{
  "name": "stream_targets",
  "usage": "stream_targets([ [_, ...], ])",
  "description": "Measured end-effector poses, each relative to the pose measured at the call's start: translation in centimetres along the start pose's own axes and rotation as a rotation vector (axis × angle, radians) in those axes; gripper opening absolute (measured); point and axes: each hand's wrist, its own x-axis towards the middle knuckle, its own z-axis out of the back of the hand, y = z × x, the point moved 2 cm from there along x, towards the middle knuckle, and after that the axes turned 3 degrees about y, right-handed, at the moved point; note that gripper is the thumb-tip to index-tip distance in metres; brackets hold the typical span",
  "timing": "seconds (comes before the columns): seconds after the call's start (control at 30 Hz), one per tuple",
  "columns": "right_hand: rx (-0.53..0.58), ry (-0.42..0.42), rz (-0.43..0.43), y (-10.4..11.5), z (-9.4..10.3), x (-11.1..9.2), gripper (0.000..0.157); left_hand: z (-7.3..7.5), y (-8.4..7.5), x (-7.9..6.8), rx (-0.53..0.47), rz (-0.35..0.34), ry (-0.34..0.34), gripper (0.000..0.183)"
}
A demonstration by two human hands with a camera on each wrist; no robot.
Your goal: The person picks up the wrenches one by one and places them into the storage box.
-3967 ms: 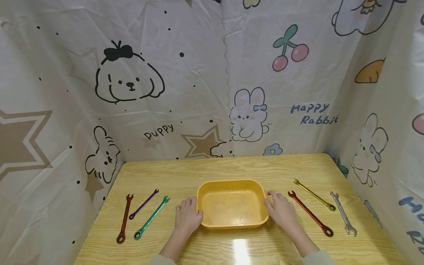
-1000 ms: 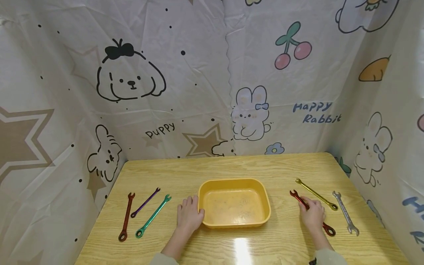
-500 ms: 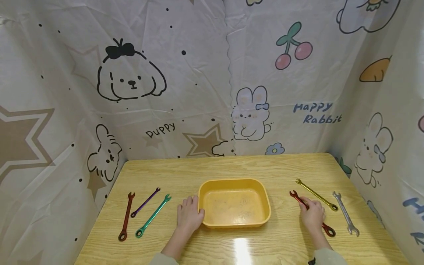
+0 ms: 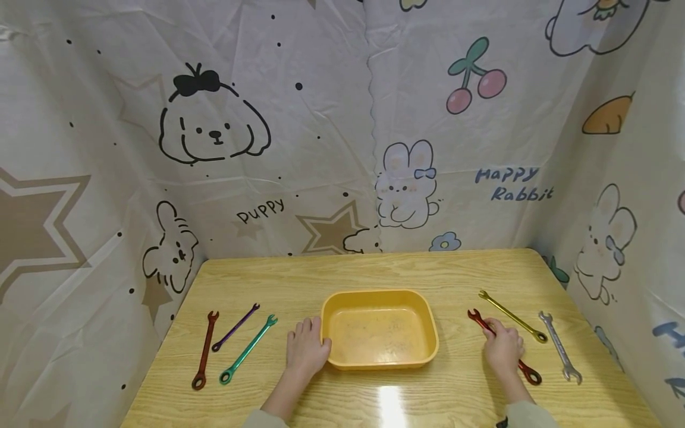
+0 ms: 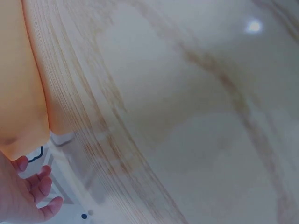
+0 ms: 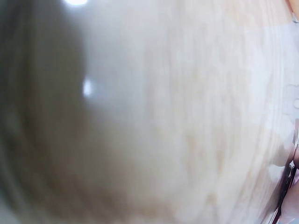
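On the right side of the table, my right hand [image 4: 502, 351] holds the middle of a red combination wrench [image 4: 530, 374], thumb and fingers around its shaft. The wrench's open end [image 4: 474, 315] and ring end show on either side. At the right edge of the right wrist view, only part of the wrench [image 6: 284, 191] and fingers appear. My left hand [image 4: 307, 351] rests against the left side of a yellow plastic basin [image 4: 379, 365], its thumb at the rim. In the left wrist view, the relaxed fingers [image 5: 42, 184] sit beside the basin's wall [image 5: 21, 84].
A yellow wrench [image 4: 511, 315] and a silver wrench [image 4: 559, 348] lie right of my right hand. To the left lie a dark red wrench [image 4: 206, 351], a small purple wrench [image 4: 235, 327] and a green wrench [image 4: 248, 349]. Patterned cloth [image 4: 321, 119] surrounds the wooden table [image 4: 267, 276].
Over the four seconds, my right hand left the basin's right side and took hold of the red wrench. During the last second it stays there. The left hand keeps its place.
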Motion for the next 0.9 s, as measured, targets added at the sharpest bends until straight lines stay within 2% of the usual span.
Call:
stream_targets([
  [0.3,-0.023,-0.006,0.008,0.16,-0.1,-0.11,0.027,-0.08,0.03,0.05,0.002,0.0,-0.006,0.039],
  [0.7,0.011,0.013,0.001,0.62,0.2,-0.28,0.03,-0.16,0.05,-0.02,0.003,-0.002,-0.01,0.04],
  [0.9,0.031,-0.004,0.011,0.88,0.47,-0.33,0.029,0.0,0.06,-0.14,-0.011,-0.014,-0.03,0.038],
])
